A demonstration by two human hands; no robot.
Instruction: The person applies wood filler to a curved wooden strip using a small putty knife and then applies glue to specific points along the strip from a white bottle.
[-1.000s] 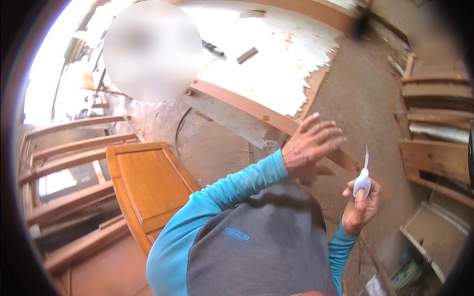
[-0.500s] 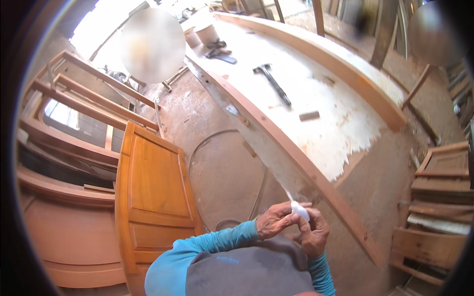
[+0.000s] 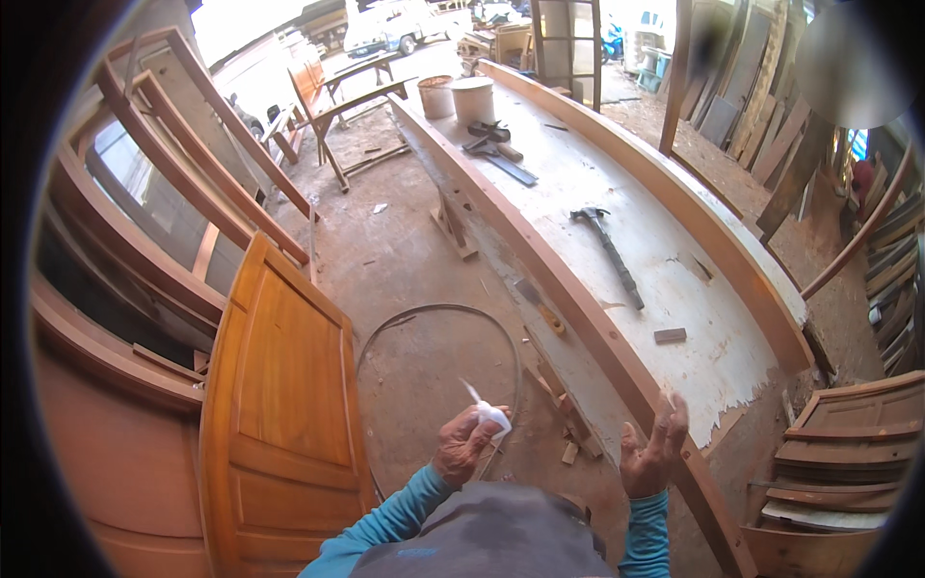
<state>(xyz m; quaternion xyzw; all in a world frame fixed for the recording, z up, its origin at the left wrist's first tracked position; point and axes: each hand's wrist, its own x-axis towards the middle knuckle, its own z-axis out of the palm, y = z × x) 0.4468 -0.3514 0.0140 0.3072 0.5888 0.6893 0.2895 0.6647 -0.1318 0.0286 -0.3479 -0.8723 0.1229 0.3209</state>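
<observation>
My left hand (image 3: 462,445) is closed around a small white squeeze bottle (image 3: 494,418) with a thin pointed nozzle that tilts up and to the left. It is above the floor, left of the workbench. My right hand (image 3: 653,458) holds nothing and has its fingers apart. Over the near end of a long reddish wooden rail (image 3: 568,301) it is raised; whether it touches the wood I cannot tell. A tool with a flat blade and yellowish handle (image 3: 551,319) lies just left of that rail.
On the white bench top (image 3: 636,289) lie a hammer (image 3: 609,256), a small brown block (image 3: 670,335) and a dark clamp-like tool (image 3: 501,162). Two buckets (image 3: 472,100) stand at its far end. An orange-brown door panel (image 3: 289,385) leans at left; stacked panels (image 3: 848,433) stand at right.
My hands were together at the white bottle and have parted. The left has moved left with the bottle, while the right has let go and opened. My view has tilted up.
</observation>
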